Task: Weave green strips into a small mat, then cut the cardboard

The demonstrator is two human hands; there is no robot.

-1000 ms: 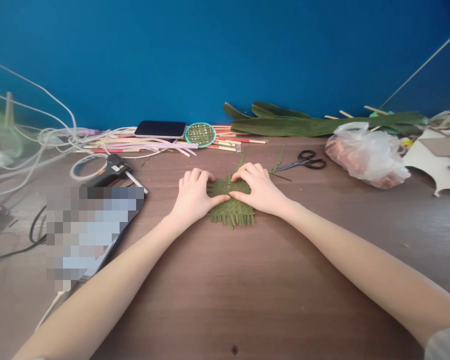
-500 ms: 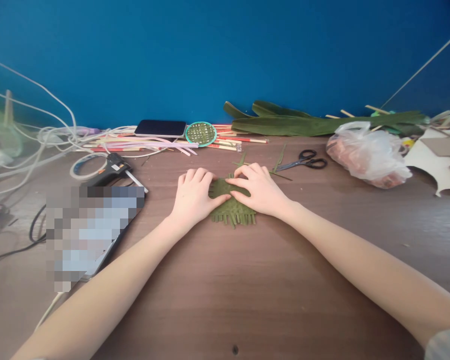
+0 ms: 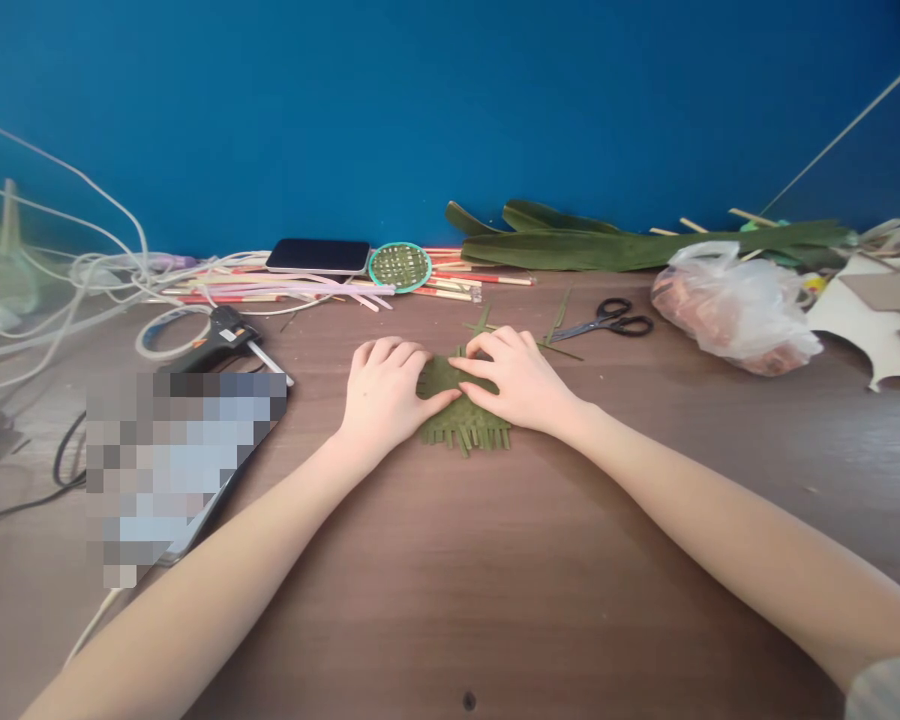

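A small green mat woven from leaf strips [image 3: 457, 410] lies flat on the table, with loose strip ends fringing its near edge. My left hand [image 3: 386, 390] curls over its left side, thumb pressing on top. From the right, my right hand [image 3: 521, 380] bends its fingers over the mat, with thumb and forefinger tips touching the weave near its middle. Both palms cover parts of the mat's sides. Just beyond the right hand are thin cut leaf strips [image 3: 562, 350] and black-handled scissors [image 3: 607, 320].
Along the blue wall lie long green leaves [image 3: 555, 250], a phone [image 3: 319, 255] and a teal-rimmed round woven piece [image 3: 400, 268]. At left are a glue gun [image 3: 217, 340], a tape roll [image 3: 150, 340], cables and a blurred-out tablet [image 3: 195, 470]. A plastic bag [image 3: 735, 310] sits at right.
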